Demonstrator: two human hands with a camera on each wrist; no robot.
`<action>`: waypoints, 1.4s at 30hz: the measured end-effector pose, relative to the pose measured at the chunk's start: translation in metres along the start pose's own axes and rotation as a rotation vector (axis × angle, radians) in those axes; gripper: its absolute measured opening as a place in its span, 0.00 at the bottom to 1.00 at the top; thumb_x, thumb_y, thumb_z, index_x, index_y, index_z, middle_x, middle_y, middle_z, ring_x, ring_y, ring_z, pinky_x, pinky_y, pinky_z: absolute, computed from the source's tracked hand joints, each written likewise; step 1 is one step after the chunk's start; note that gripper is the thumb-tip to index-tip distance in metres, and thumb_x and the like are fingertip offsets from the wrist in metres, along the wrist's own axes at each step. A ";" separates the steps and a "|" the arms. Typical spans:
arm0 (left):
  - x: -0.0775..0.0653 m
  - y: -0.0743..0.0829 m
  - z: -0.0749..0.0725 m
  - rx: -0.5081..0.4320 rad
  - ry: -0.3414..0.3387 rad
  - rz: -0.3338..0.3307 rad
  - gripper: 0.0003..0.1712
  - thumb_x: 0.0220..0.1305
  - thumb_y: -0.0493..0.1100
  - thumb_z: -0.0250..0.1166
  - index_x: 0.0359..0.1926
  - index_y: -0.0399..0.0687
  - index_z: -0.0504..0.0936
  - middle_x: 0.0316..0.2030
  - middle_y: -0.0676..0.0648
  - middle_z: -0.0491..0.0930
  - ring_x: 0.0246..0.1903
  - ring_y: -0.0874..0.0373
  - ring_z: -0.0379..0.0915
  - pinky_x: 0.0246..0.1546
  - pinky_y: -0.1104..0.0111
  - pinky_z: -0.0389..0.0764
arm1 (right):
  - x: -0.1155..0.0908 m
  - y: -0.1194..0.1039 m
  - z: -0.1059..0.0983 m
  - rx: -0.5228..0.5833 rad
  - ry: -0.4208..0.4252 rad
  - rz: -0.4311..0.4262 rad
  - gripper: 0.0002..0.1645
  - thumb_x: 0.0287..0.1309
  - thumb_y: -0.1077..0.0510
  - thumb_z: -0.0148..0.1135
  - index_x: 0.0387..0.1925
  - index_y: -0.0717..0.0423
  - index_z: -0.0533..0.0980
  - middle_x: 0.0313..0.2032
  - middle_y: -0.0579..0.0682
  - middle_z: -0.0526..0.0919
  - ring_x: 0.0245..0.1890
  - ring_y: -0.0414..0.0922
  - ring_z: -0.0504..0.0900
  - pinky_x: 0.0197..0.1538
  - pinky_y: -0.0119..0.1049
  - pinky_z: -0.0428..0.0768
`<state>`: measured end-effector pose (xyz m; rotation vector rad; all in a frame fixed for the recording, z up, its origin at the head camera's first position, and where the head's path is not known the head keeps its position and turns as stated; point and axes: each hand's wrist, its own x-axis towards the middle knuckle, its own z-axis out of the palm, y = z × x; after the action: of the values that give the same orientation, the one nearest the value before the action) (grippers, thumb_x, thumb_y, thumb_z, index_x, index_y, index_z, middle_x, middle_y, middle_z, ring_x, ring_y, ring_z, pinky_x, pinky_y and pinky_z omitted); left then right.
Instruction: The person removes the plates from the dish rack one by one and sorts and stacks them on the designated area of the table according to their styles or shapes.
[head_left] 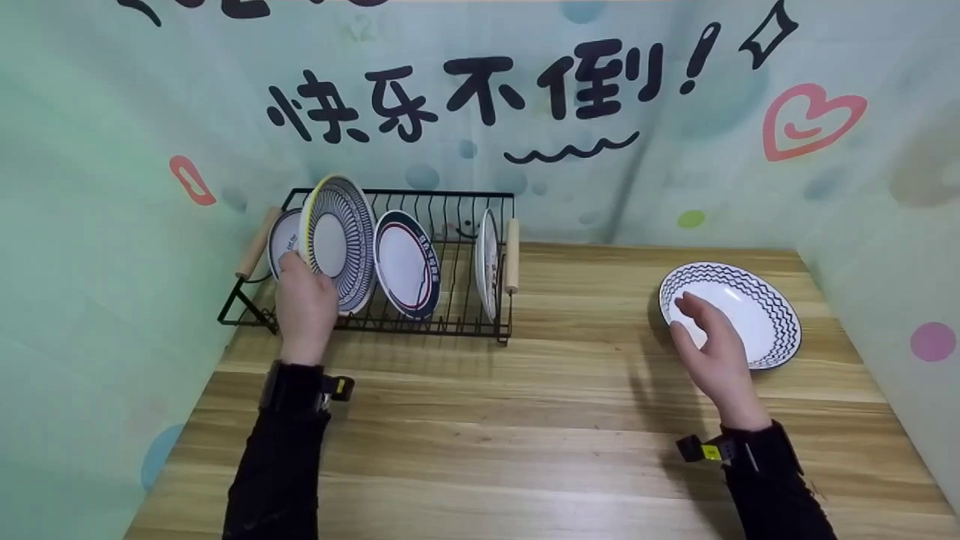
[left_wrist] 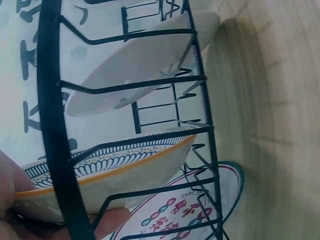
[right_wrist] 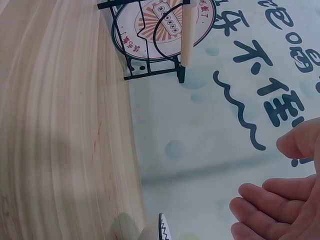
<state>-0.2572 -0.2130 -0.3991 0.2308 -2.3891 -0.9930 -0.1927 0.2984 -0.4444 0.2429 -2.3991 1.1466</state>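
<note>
My left hand grips the edge of a deep plate with a yellow rim and dark radiating lines inside. This plate stands on edge among the wires of a black dish rack, as the left wrist view also shows with its yellow-orange rim. On the right, my right hand is over a white dish with a black zigzag border. Its thumb and fingers are apart and hold nothing; whether they touch the dish is unclear. Only a sliver of that dish appears in the right wrist view.
Other plates stand in the rack: one partly hidden at left, a dark-rimmed one, and one at the right end. Wooden handles flank the rack. A printed cloth hangs behind the wooden table.
</note>
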 end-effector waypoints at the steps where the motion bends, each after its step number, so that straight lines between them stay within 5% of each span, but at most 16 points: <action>1: -0.001 0.000 -0.001 0.001 0.013 0.000 0.18 0.63 0.28 0.47 0.53 0.22 0.65 0.41 0.24 0.76 0.35 0.31 0.77 0.30 0.44 0.79 | -0.001 -0.001 0.000 0.003 0.000 -0.005 0.26 0.63 0.68 0.58 0.61 0.75 0.69 0.55 0.68 0.78 0.59 0.58 0.72 0.62 0.28 0.65; 14: -0.008 -0.007 -0.016 -0.176 0.179 -0.043 0.27 0.64 0.27 0.47 0.65 0.25 0.61 0.54 0.25 0.73 0.51 0.35 0.75 0.50 0.48 0.78 | -0.004 -0.008 0.002 -0.020 0.012 -0.073 0.25 0.62 0.68 0.59 0.60 0.74 0.70 0.56 0.68 0.77 0.60 0.60 0.72 0.62 0.26 0.62; 28: -0.018 -0.002 -0.025 -0.299 0.283 -0.111 0.22 0.67 0.31 0.46 0.61 0.27 0.64 0.52 0.32 0.76 0.50 0.44 0.76 0.51 0.55 0.78 | -0.006 -0.010 0.004 -0.021 0.026 -0.116 0.25 0.62 0.69 0.60 0.59 0.74 0.71 0.56 0.68 0.77 0.59 0.61 0.72 0.63 0.27 0.62; 42: -0.028 0.008 -0.030 -0.429 0.372 -0.094 0.24 0.66 0.30 0.48 0.63 0.28 0.64 0.53 0.37 0.76 0.51 0.52 0.75 0.52 0.66 0.78 | -0.001 -0.018 0.000 -0.009 0.031 -0.144 0.25 0.61 0.70 0.60 0.59 0.75 0.71 0.56 0.68 0.77 0.59 0.61 0.72 0.64 0.26 0.61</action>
<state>-0.2168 -0.2163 -0.3876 0.3348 -1.7995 -1.3465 -0.1858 0.2872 -0.4327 0.3855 -2.3179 1.0656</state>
